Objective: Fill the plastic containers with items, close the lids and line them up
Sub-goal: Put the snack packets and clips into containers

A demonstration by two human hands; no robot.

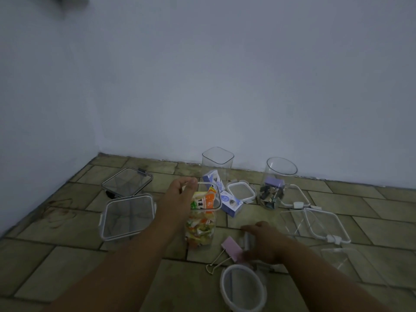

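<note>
Fingers of the left hand (180,194) curl loosely at the rim of the packet-filled container (201,224), apparently pushing sachets down; nothing is clamped. Left of that hand lie two square lids (128,216), off their boxes. Right of it, past an empty tall container (218,164) and a half-filled round container (273,188), the right hand (262,242) rests over small items near a pink binder clip (231,248); whether it grips anything I cannot tell. No lid looks closed, nothing is lined up.
</note>
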